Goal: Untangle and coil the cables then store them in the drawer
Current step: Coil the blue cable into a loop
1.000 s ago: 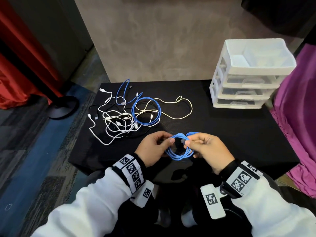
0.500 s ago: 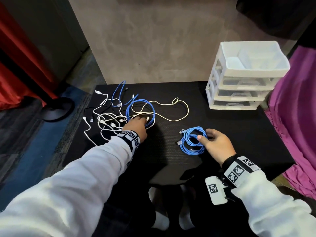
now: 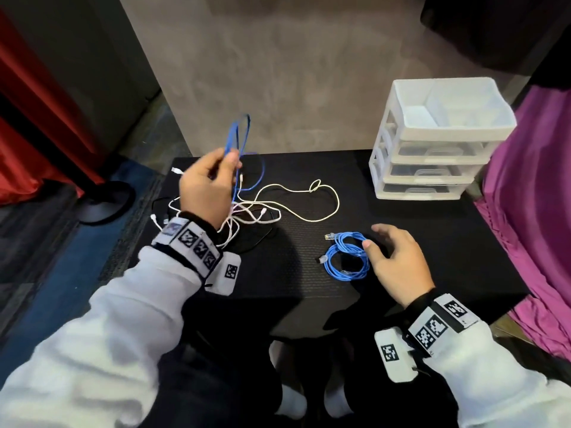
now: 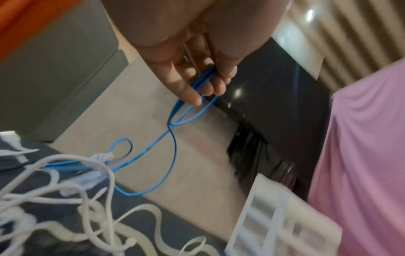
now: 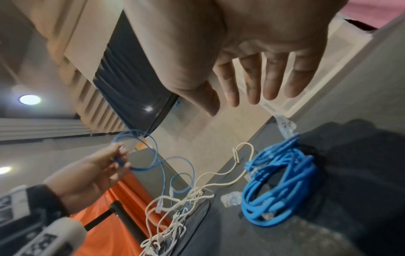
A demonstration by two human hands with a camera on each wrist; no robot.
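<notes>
**Q:** Which step does the figure show?

**A:** Untangling. The left hand [image 3: 207, 183] pinches a thin blue cable [image 3: 239, 135] between thumb and fingertips and holds its loop above the tangle [image 3: 244, 216] at the table's [image 3: 432, 242] left side. The cable's lower run trails down into the white leads. The right hand [image 3: 394, 261] hovers with fingers spread and relaxed, gripping nothing, its thumb just beside the blue coil [image 3: 347, 257] lying on the table near the front.

**Q:** What does the next move call for?

**A:** Probably drawing the blue cable free of the white leads, with the free hand steadying the tangle so that it does not drag along. Coiling would follow.

**Q:** What is the count?

**A:** One finished coil; one blue cable in hand; one cream cable [image 3: 309, 193] looping to the right; several white leads and a black one, too knotted to number. One drawer unit [image 3: 438, 140] stands at the far right, with three drawers, all closed, under an open top tray.
</notes>
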